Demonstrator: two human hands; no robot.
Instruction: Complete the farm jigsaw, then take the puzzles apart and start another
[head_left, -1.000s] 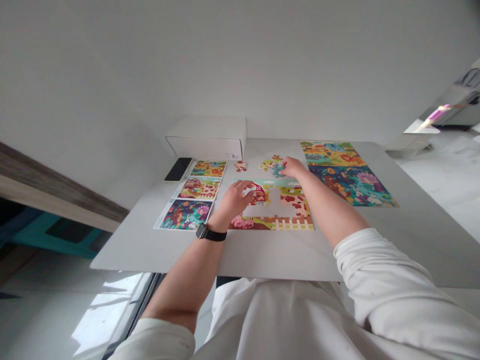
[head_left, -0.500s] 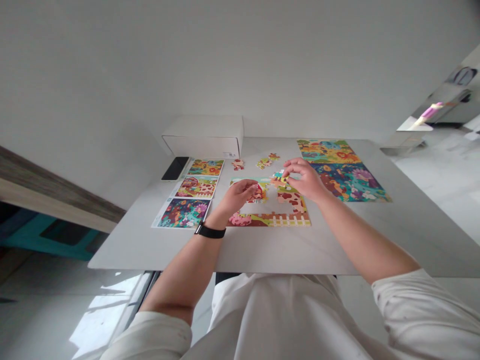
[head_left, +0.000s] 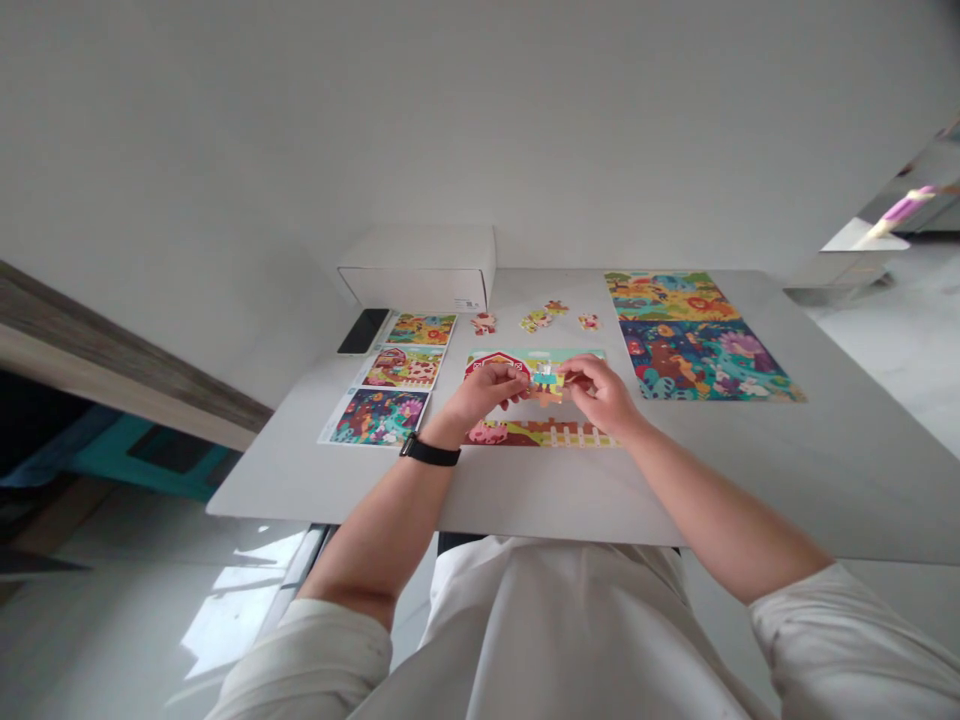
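My left hand [head_left: 484, 393] and my right hand [head_left: 598, 393] meet over a partly assembled farm jigsaw puzzle [head_left: 577, 433], with a red barn at its upper left and a white fence along its lower edge. The fingers of my right hand pinch a small jigsaw piece [head_left: 546, 378]. My left fingertips lie close to that piece, but I cannot tell whether they grip anything. The hands hide the puzzle's middle. Several loose pieces [head_left: 537, 320] lie on the table beyond the puzzle.
Three printed picture cards [head_left: 405, 367] lie to the left of the puzzle, and a large colourful assembled puzzle [head_left: 697, 340] to its right. A white box [head_left: 416, 270] and a black phone [head_left: 364, 331] stand at the far edge of the white table [head_left: 540, 490].
My right hand has moved left, bringing the held piece closer to my left hand. A loose piece on the far right of the table now shows beyond my right hand.
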